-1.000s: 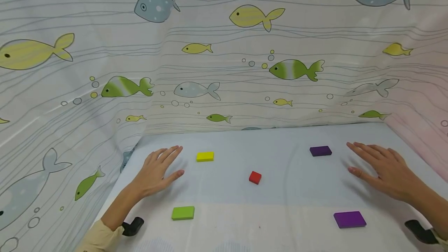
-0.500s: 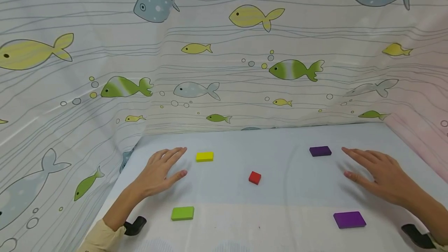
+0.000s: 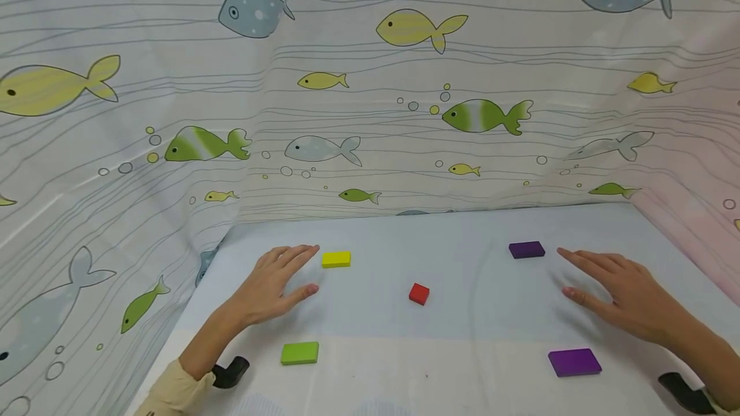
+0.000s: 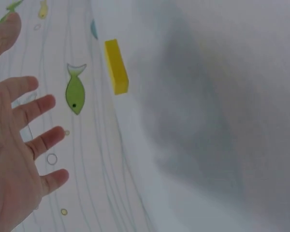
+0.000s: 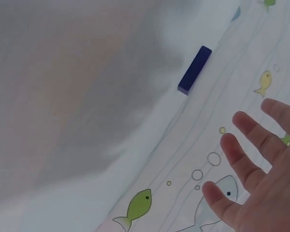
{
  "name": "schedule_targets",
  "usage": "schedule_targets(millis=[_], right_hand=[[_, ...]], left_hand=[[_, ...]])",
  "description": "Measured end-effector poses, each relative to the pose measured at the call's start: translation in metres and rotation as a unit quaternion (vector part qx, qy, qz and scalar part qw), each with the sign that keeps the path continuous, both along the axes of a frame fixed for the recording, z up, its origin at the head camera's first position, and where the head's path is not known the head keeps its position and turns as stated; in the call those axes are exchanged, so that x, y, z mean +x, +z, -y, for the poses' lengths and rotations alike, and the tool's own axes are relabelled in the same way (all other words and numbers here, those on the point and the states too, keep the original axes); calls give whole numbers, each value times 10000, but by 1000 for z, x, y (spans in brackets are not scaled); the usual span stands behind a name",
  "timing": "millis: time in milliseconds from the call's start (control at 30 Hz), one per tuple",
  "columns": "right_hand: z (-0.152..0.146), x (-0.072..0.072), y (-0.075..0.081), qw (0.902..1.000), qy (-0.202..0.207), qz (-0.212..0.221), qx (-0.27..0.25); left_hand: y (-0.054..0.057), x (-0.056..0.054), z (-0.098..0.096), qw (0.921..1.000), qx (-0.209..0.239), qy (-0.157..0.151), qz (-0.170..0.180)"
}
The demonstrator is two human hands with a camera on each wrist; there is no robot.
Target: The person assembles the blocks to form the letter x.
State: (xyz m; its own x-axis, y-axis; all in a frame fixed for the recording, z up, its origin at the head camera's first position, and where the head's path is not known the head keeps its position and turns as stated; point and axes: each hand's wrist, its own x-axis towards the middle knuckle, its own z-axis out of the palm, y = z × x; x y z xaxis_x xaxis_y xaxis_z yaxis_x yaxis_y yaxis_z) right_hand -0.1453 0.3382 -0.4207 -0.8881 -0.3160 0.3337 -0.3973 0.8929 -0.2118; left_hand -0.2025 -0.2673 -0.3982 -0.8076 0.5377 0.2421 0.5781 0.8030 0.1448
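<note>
Creased white sheeting (image 3: 370, 108), printed with wavy lines and outlined fish, rises around a smooth, pale tabletop (image 3: 462, 313). Above it hover two bare hands, the left hand (image 3: 274, 287) and the right hand (image 3: 624, 294), each with fingers extended, slightly spread, holding nothing. A cream fabric cuff (image 3: 179, 390) wraps the left forearm. A flat violet rectangular block (image 3: 575, 363) lies nearer the person than the right hand; a flat lime-green rectangular block (image 3: 299, 353) lies likewise before the left. A dark purple rectangular block (image 3: 527, 250) sits near the right fingertips, a slim yellow rectangular block (image 3: 336, 259) just beside the left. Smallest, a red cube-like block (image 3: 419, 294) rests askew between both hands, well apart from each.
</note>
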Motion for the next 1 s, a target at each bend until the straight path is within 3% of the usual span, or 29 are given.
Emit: schedule_targets(millis=[1000], right_hand=[[7,12,-9,9996,261,-116,-29]], left_hand=[[3,-1,-36,9982,13,-556,214]])
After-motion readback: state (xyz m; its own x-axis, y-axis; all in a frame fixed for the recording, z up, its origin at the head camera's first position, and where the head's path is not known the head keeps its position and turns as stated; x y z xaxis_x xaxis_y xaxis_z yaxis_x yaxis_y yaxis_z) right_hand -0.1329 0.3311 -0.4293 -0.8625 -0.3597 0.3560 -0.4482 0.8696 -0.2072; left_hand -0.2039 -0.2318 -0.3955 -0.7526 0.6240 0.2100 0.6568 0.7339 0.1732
